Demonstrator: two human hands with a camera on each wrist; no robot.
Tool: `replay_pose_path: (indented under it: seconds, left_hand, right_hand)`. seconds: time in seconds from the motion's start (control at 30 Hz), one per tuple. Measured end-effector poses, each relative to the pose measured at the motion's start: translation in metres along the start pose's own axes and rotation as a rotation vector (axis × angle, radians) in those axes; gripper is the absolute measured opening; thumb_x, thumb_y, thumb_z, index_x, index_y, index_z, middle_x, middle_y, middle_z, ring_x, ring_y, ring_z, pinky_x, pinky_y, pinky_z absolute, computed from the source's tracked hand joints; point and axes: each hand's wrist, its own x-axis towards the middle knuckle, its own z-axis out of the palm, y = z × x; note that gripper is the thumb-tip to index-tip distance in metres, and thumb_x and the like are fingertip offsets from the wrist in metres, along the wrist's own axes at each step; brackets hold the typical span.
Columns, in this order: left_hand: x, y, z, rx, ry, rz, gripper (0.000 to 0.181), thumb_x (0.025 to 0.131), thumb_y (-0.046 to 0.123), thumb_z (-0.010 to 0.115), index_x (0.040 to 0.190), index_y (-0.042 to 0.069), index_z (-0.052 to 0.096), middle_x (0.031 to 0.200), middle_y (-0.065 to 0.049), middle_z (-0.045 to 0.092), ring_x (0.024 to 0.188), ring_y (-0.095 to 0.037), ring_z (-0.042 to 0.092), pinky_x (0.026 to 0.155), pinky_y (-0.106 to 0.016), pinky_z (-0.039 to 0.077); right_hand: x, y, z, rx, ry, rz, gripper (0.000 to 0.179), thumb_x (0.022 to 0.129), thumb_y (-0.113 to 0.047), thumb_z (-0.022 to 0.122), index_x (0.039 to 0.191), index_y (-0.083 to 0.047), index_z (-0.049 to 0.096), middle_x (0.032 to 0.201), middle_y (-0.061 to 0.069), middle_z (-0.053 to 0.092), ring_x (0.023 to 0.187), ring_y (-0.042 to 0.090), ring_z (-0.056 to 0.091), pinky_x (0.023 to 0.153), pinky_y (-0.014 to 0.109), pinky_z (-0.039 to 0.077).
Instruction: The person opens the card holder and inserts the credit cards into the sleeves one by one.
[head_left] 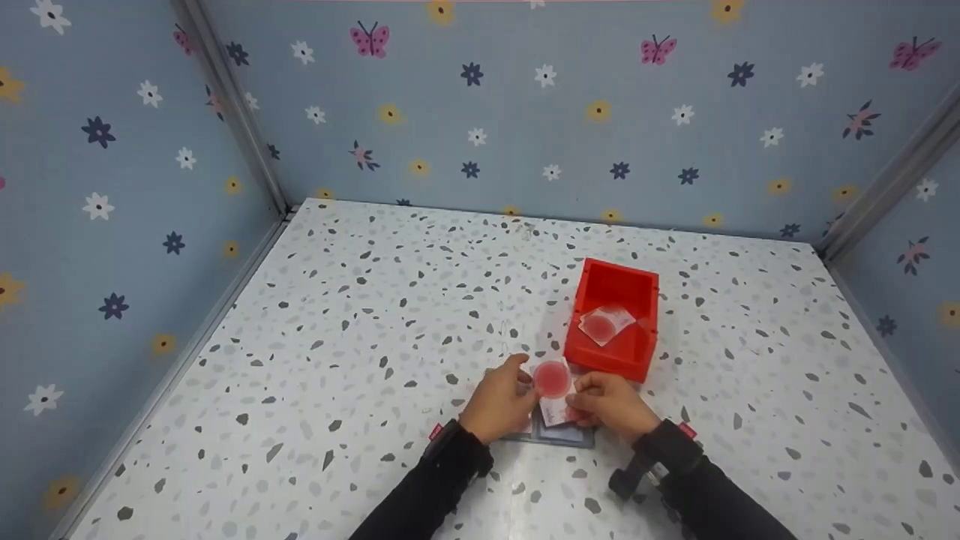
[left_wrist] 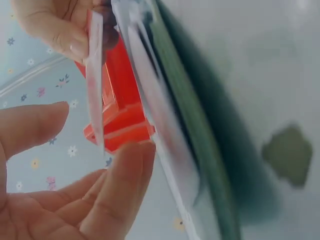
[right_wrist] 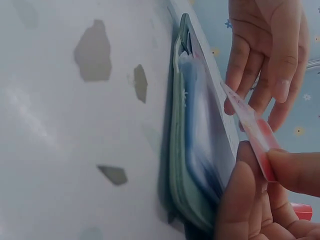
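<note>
My right hand (head_left: 611,405) pinches a thin card (head_left: 553,381) with a large red disc on a pale ground, thumb on one face and fingers behind, near one end in the right wrist view. My left hand (head_left: 501,405) is spread at the card's other side; in the left wrist view its thumb and fingers stand apart with the card's free end between them. Below both hands lies a card album (head_left: 566,433) with clear pockets; its green cover edge (left_wrist: 192,115) shows in the left wrist view. A pale card (left_wrist: 160,105) shows in a pocket.
Just beyond the hands stands an open red plastic box (head_left: 611,365), with several similar cards (head_left: 606,324) inside. The speckled white table (head_left: 337,337) meets flower-patterned panels (head_left: 510,112) at the back and sides.
</note>
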Motion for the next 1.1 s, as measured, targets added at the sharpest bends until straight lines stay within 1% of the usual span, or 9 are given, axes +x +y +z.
replay_pose_path:
  seconds: [0.1, 0.2, 0.33, 0.47, 0.6, 0.73, 0.83, 0.93, 1.1]
  left_hand:
    - [0.0, 0.001, 0.003, 0.002, -0.033, 0.003, 0.052, 0.091, 0.011, 0.063, 0.138, -0.003, 0.045, 0.091, -0.008, 0.07, 0.077, -0.016, 0.066, 0.07, -0.029, 0.055]
    - [0.0, 0.003, 0.005, 0.024, -0.021, 0.012, 0.05, 0.09, 0.008, 0.061, 0.137, -0.001, 0.045, 0.082, -0.004, 0.067, 0.068, -0.011, 0.059, 0.062, -0.026, 0.051]
    - [0.001, 0.004, 0.007, 0.021, 0.008, 0.021, 0.049, 0.09, 0.005, 0.058, 0.136, 0.002, 0.044, 0.079, -0.002, 0.063, 0.064, -0.01, 0.054, 0.059, -0.024, 0.048]
    - [0.002, 0.005, 0.009, -0.027, 0.019, 0.038, 0.049, 0.09, 0.002, 0.056, 0.136, 0.003, 0.043, 0.078, -0.002, 0.062, 0.061, -0.009, 0.053, 0.055, -0.023, 0.047]
    - [0.002, 0.005, 0.009, -0.078, 0.024, 0.062, 0.05, 0.088, -0.002, 0.055, 0.136, 0.004, 0.043, 0.081, -0.004, 0.063, 0.062, -0.008, 0.052, 0.056, -0.022, 0.047]
    - [0.001, 0.005, 0.007, -0.104, 0.025, 0.07, 0.049, 0.087, -0.003, 0.055, 0.135, 0.007, 0.045, 0.084, -0.004, 0.063, 0.062, -0.007, 0.051, 0.056, -0.021, 0.047]
    - [0.0, 0.005, 0.002, -0.091, 0.034, 0.089, 0.049, 0.087, -0.003, 0.055, 0.134, 0.007, 0.045, 0.085, -0.005, 0.063, 0.06, -0.006, 0.049, 0.054, -0.02, 0.044]
    - [-0.001, 0.003, -0.005, -0.067, 0.046, 0.094, 0.05, 0.087, -0.002, 0.054, 0.135, 0.006, 0.045, 0.087, -0.004, 0.061, 0.059, -0.005, 0.046, 0.054, -0.02, 0.041]
    - [-0.002, -0.002, -0.015, -0.056, 0.061, 0.069, 0.052, 0.087, -0.002, 0.052, 0.137, 0.004, 0.044, 0.086, -0.003, 0.058, 0.064, -0.007, 0.047, 0.058, -0.02, 0.041]
  right_hand:
    - [0.0, 0.0, 0.001, -0.019, 0.007, -0.004, 0.016, 0.089, -0.013, 0.068, 0.097, -0.003, 0.059, 0.077, 0.004, 0.069, 0.072, 0.018, 0.065, 0.072, 0.028, 0.06]
    - [0.0, 0.0, 0.002, -0.034, 0.014, -0.006, 0.017, 0.089, -0.015, 0.069, 0.097, -0.003, 0.06, 0.077, 0.004, 0.069, 0.073, 0.018, 0.065, 0.07, 0.027, 0.058]
    - [-0.001, -0.001, 0.003, -0.046, 0.019, -0.016, 0.018, 0.089, -0.016, 0.069, 0.097, -0.002, 0.061, 0.078, 0.005, 0.069, 0.074, 0.019, 0.063, 0.07, 0.027, 0.058]
    - [-0.001, -0.002, 0.004, -0.053, 0.018, -0.022, 0.019, 0.089, -0.017, 0.069, 0.097, -0.002, 0.061, 0.079, 0.005, 0.069, 0.074, 0.02, 0.063, 0.07, 0.027, 0.058]
    - [-0.001, -0.002, 0.005, -0.052, 0.017, -0.028, 0.019, 0.09, -0.018, 0.068, 0.098, -0.003, 0.062, 0.08, 0.004, 0.069, 0.074, 0.02, 0.063, 0.07, 0.028, 0.058]
    - [-0.003, -0.002, 0.005, -0.079, 0.02, -0.077, 0.022, 0.09, -0.02, 0.069, 0.1, -0.001, 0.063, 0.085, 0.008, 0.072, 0.075, 0.02, 0.065, 0.072, 0.028, 0.058]
    - [-0.005, -0.002, 0.002, -0.118, 0.007, -0.155, 0.026, 0.09, -0.02, 0.07, 0.104, 0.001, 0.065, 0.091, 0.011, 0.073, 0.078, 0.021, 0.067, 0.075, 0.028, 0.058]
    - [-0.007, -0.004, -0.002, -0.192, 0.012, -0.23, 0.028, 0.089, -0.021, 0.071, 0.108, -0.002, 0.066, 0.096, 0.011, 0.073, 0.082, 0.021, 0.066, 0.077, 0.026, 0.058]
    - [-0.01, -0.007, -0.005, -0.396, 0.105, -0.288, 0.034, 0.086, -0.024, 0.075, 0.114, -0.009, 0.067, 0.106, 0.006, 0.071, 0.09, 0.018, 0.063, 0.084, 0.03, 0.058]
